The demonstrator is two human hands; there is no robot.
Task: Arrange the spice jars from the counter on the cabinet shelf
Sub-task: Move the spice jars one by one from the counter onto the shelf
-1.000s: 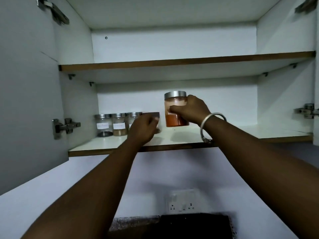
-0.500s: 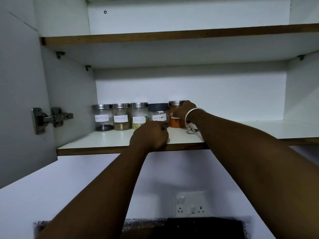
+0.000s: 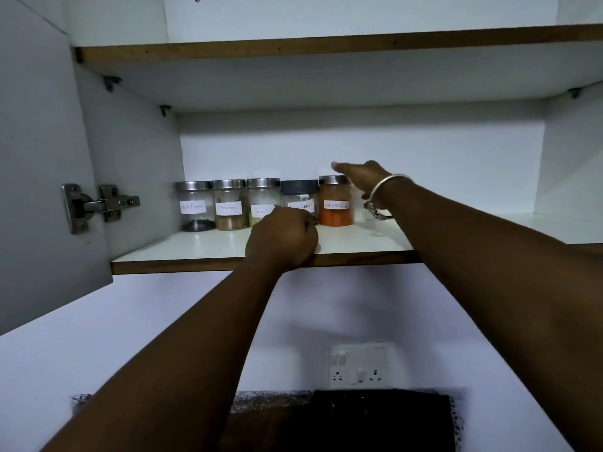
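White cabinet walls enclose a lower shelf (image 3: 202,247) with a brown front edge, and a second shelf (image 3: 326,44) spans the top of the view. Five labelled jars stand upright in a close row at the back left of the lower shelf. Farthest from both hands is the black-pepper jar (image 3: 193,206), then the cinnamon jar (image 3: 229,204), then the fennel jar (image 3: 263,200), all with silver lids.

The left hand (image 3: 283,238) is curled into a loose fist at the shelf's front edge, knuckles forward, holding nothing that can be seen. Just behind its knuckles stands the dark-lidded jar (image 3: 299,198), partly hidden by them; whether they touch it I cannot tell.

The right hand (image 3: 360,174) is spread open, fingers (image 3: 339,166) extended and blurred, grasping nothing. Directly below those fingers sits the red jar (image 3: 336,201), half full of orange-red powder, its lid just under the palm. A metal bangle (image 3: 386,194) circles the right wrist, to the right of that jar.

Left of the left fist, well apart, a steel hinge (image 3: 98,205) is fixed to the open door (image 3: 36,158). Below both forearms, a white socket (image 3: 359,365) is mounted on the wall above a dark counter (image 3: 359,419).
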